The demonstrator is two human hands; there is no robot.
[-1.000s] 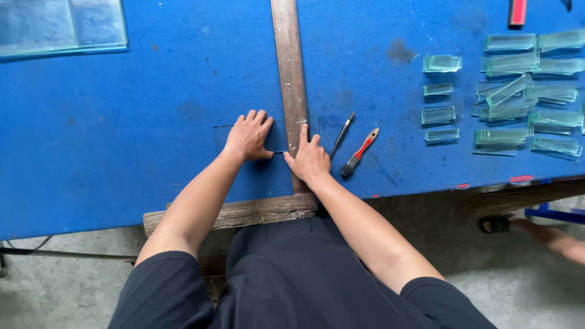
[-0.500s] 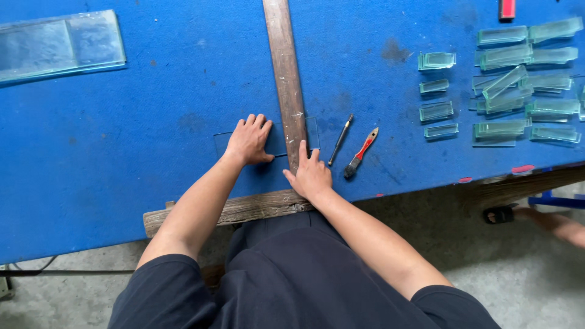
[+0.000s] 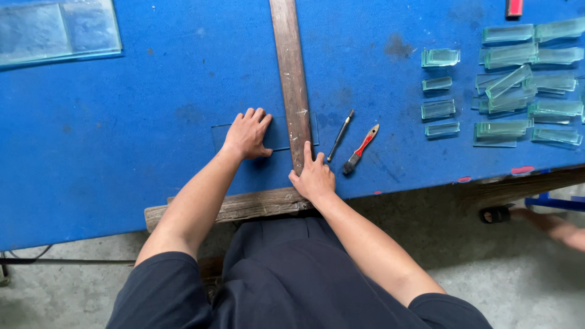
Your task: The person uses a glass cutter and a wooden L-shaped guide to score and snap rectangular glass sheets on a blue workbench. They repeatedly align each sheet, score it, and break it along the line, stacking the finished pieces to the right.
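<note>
A: Left hand (image 3: 247,134) lies flat, fingers spread, palm down on a thin clear glass sheet (image 3: 277,133) on the blue table (image 3: 122,122). It grips nothing, only presses.

B: And the right hand (image 3: 314,176)?

A: It rests at the near end of the long wooden straightedge (image 3: 291,79), thumb up along the right edge, fingers loosely curled against the wood. Whether it pinches the wood cannot be told.

B: Where does the sheet sit?

A: Close to the table's near edge. The straightedge crosses it; a narrow strip of glass shows to the right of the wood. A wooden crosspiece (image 3: 244,207) runs along the near table edge, under the right wrist.

B: Open room?

A: Wide bare blue left of the left hand. Just right of the straightedge lie a slim dark glass cutter (image 3: 340,135) and a red-handled brush (image 3: 361,149), near the right hand. Farther right, well apart, are piles of cut glass strips (image 3: 524,85). A large glass pane (image 3: 58,30) lies at the far left corner.
</note>
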